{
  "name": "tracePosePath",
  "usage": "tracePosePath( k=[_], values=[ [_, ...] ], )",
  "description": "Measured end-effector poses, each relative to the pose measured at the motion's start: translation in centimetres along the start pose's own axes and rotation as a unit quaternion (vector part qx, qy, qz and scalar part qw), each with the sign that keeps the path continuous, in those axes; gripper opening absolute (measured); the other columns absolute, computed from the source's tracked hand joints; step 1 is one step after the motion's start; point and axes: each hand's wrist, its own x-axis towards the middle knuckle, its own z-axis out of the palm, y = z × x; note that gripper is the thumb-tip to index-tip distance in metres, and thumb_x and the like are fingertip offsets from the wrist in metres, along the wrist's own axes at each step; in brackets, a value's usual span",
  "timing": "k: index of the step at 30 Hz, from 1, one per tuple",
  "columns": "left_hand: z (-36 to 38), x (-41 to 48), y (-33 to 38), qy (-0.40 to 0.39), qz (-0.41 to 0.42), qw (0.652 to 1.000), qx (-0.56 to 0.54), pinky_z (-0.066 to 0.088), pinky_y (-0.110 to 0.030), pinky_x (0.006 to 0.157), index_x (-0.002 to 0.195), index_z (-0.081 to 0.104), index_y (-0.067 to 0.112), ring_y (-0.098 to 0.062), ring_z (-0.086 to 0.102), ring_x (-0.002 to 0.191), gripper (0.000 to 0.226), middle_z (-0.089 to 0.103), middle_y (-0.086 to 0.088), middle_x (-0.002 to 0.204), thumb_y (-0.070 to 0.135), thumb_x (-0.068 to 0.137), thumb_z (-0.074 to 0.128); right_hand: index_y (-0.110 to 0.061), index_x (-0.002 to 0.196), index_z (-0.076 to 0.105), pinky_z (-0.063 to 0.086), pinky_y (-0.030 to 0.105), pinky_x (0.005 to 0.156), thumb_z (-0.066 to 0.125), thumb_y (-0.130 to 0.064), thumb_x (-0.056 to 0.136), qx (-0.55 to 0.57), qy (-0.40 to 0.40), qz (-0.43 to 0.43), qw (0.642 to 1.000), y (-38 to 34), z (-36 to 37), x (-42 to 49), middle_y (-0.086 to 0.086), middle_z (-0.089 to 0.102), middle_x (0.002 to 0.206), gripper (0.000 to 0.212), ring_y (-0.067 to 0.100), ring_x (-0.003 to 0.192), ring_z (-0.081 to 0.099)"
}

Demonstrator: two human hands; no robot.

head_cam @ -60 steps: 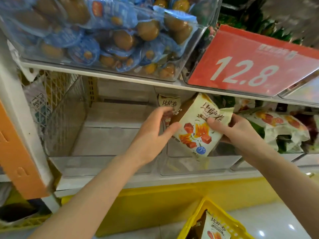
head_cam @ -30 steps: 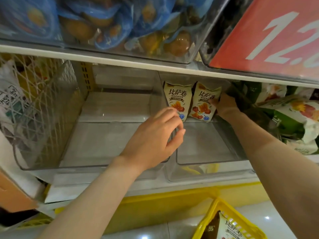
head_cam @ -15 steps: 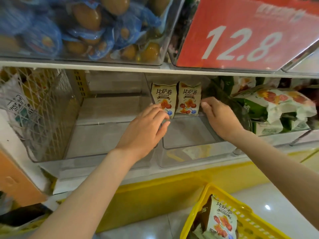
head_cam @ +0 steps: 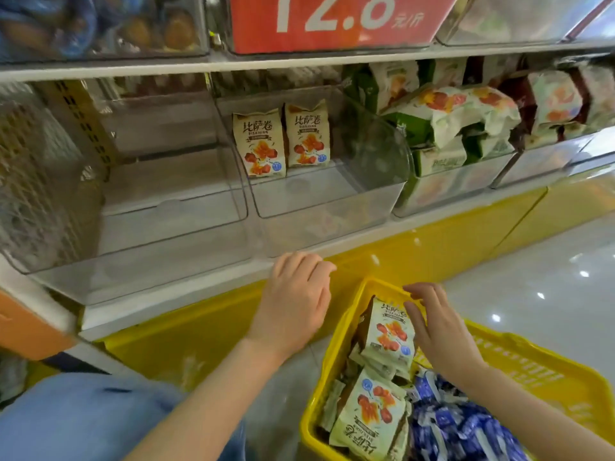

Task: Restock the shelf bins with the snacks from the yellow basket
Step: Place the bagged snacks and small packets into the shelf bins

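Two cream snack packs [head_cam: 281, 141] stand upright side by side at the back of a clear shelf bin [head_cam: 326, 201]. Below, the yellow basket [head_cam: 539, 371] holds more of the same cream packs and several blue-wrapped snacks [head_cam: 456, 424]. My right hand [head_cam: 439, 331] is over the basket, fingers spread, touching the right edge of the top cream pack [head_cam: 387, 334]. My left hand [head_cam: 296, 304] hovers palm down with relaxed fingers just left of the basket, below the shelf edge, holding nothing.
A clear bin [head_cam: 143, 207] to the left has nothing in it. Bins to the right hold green and white packs [head_cam: 456, 128]. A red price sign [head_cam: 332, 21] hangs above. The yellow shelf base [head_cam: 432, 247] and glossy floor [head_cam: 549, 287] lie below.
Both hands left the shelf bin and dropped to the basket. The two cream packs stay standing in the bin. My view tilted downward.
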Motion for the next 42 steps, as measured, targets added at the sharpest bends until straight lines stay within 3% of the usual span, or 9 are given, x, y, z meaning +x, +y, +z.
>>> tracePosePath(
  k=[6, 10, 13, 18, 23, 30, 33, 37, 42],
  values=[
    [8.5, -6.0, 2.7, -0.271, -0.236, 0.928, -0.099, 0.034, -0.028, 0.101, 0.137, 0.034, 0.02, -0.012, 0.041, 0.122, 0.04, 0.043, 0.003, 0.134, 0.035, 0.1, 0.029, -0.004, 0.138, 0.031, 0.04, 0.038, 0.1, 0.041, -0.035, 0.097, 0.083, -0.109, 0.281, 0.95, 5.1, 6.1, -5.7, 0.014, 0.039, 0.139, 0.053, 0.028, 0.125, 0.043],
    [11.2, -8.9, 2.7, -0.372, -0.307, 0.853, -0.199, 0.042, -0.022, 0.063, 0.141, 0.02, 0.024, -0.015, 0.054, 0.091, 0.044, 0.055, -0.006, 0.122, 0.037, 0.1, 0.028, -0.003, 0.138, 0.035, 0.043, 0.039, 0.093, 0.04, -0.045, 0.096, 0.251, -0.129, 0.49, 0.824, 5.2, 7.3, -3.5, 0.013, 0.043, 0.141, 0.06, 0.03, 0.117, 0.05],
    [11.8, -9.8, 2.5, -0.38, -0.35, 0.826, -0.224, 0.047, -0.036, 0.079, 0.132, 0.033, 0.013, -0.024, 0.056, 0.101, 0.041, 0.056, -0.014, 0.121, 0.038, 0.1, 0.026, -0.002, 0.134, 0.041, 0.049, 0.042, 0.095, 0.049, -0.049, 0.091, 0.335, -0.114, 0.556, 0.752, 5.4, 7.8, -1.9, 0.011, 0.041, 0.142, 0.064, 0.029, 0.116, 0.051],
    [12.1, -10.5, 2.5, -0.364, -0.36, 0.82, -0.256, 0.041, -0.032, 0.069, 0.095, 0.039, 0.019, -0.027, 0.057, 0.091, 0.024, 0.058, -0.014, 0.103, 0.038, 0.1, 0.024, -0.004, 0.137, 0.039, 0.049, 0.038, 0.094, 0.059, -0.039, 0.088, 0.367, -0.084, 0.555, 0.742, 5.5, 8.8, -1.2, 0.011, 0.043, 0.139, 0.063, 0.029, 0.122, 0.046],
    [12.4, -10.5, 2.6, -0.351, -0.352, 0.833, -0.244, 0.036, -0.023, 0.054, 0.095, 0.04, 0.02, -0.011, 0.052, 0.07, 0.025, 0.054, 0.0, 0.083, 0.038, 0.1, 0.023, -0.004, 0.119, 0.053, 0.049, 0.03, 0.083, 0.065, -0.032, 0.085, 0.434, -0.098, 0.533, 0.72, 5.3, 8.0, -1.8, 0.005, 0.063, 0.102, 0.045, 0.016, 0.091, 0.059],
    [11.6, -8.8, 3.7, -0.205, -0.366, 0.888, -0.187, 0.04, -0.024, 0.086, 0.127, 0.042, 0.016, -0.013, 0.046, 0.107, 0.033, 0.046, 0.0, 0.119, 0.03, 0.097, 0.039, -0.014, 0.109, 0.061, 0.052, 0.038, 0.09, 0.062, -0.046, 0.083, 0.364, -0.152, 0.405, 0.825, 4.3, 5.2, -4.3, 0.002, 0.07, 0.103, 0.041, 0.021, 0.096, 0.066],
    [10.5, -7.1, 4.8, -0.204, -0.447, 0.775, -0.398, 0.04, -0.015, 0.071, 0.131, 0.039, 0.016, -0.007, 0.05, 0.099, 0.045, 0.049, 0.002, 0.116, 0.041, 0.094, 0.045, -0.018, 0.109, 0.06, 0.052, 0.013, 0.062, 0.061, -0.042, 0.085, 0.418, -0.151, 0.363, 0.819, 3.2, 3.9, -5.1, -0.005, 0.073, 0.096, 0.034, 0.009, 0.083, 0.07],
    [9.6, -6.6, 5.7, -0.251, -0.461, 0.597, -0.606, 0.052, -0.017, 0.065, 0.124, 0.04, 0.031, -0.005, 0.066, 0.093, 0.056, 0.063, 0.007, 0.114, 0.055, 0.077, 0.057, -0.019, 0.109, 0.062, 0.054, 0.042, 0.087, 0.063, -0.045, 0.08, 0.436, -0.148, 0.326, 0.826, 2.1, 3.8, -6.1, 0.005, 0.071, 0.102, 0.039, 0.025, 0.094, 0.068],
    [9.9, -6.9, 5.1, -0.192, -0.466, 0.636, -0.585, 0.056, -0.032, 0.08, 0.12, 0.049, 0.023, -0.01, 0.067, 0.095, 0.051, 0.067, 0.004, 0.11, 0.037, 0.076, 0.072, -0.021, 0.117, 0.056, 0.052, 0.038, 0.089, 0.054, -0.051, 0.079, 0.494, -0.159, 0.327, 0.79, 2.2, 4.5, -6.3, 0.001, 0.07, 0.108, 0.048, 0.02, 0.1, 0.067]
  ],
)
